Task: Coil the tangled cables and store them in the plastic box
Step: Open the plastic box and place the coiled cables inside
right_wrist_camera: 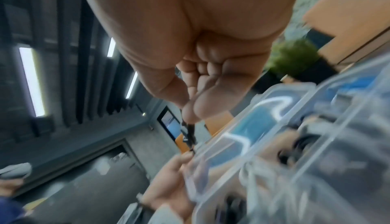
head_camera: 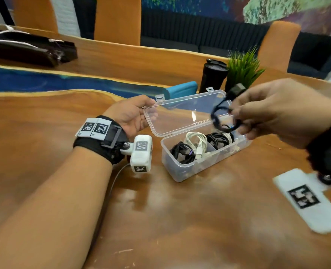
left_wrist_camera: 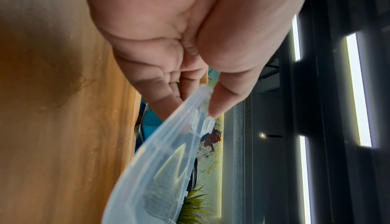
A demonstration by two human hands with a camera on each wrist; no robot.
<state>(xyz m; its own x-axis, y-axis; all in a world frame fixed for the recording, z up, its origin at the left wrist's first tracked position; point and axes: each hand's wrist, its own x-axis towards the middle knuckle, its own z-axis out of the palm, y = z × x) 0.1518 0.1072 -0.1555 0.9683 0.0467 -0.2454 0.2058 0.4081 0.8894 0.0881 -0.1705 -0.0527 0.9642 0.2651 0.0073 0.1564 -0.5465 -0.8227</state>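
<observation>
A clear plastic box (head_camera: 182,174) stands open on the wooden table, with black and white coiled cables (head_camera: 194,145) inside. My left hand (head_camera: 136,115) pinches the corner of the raised lid (head_camera: 180,113); the left wrist view shows thumb and fingers (left_wrist_camera: 221,102) on the lid's edge (left_wrist_camera: 190,127). My right hand (head_camera: 238,118) pinches a coiled black cable (head_camera: 220,118) in the air above the box's far end, its plug sticking up. In the blurred right wrist view the black cable (right_wrist_camera: 188,135) hangs from the fingertips (right_wrist_camera: 200,109) over the box (right_wrist_camera: 306,144).
Behind the box stand a teal power bank (head_camera: 182,90), a black tumbler (head_camera: 213,76) and a small green plant (head_camera: 242,68). A dark pouch (head_camera: 29,47) lies at the far left. A white tag with a marker (head_camera: 308,200) lies to the right.
</observation>
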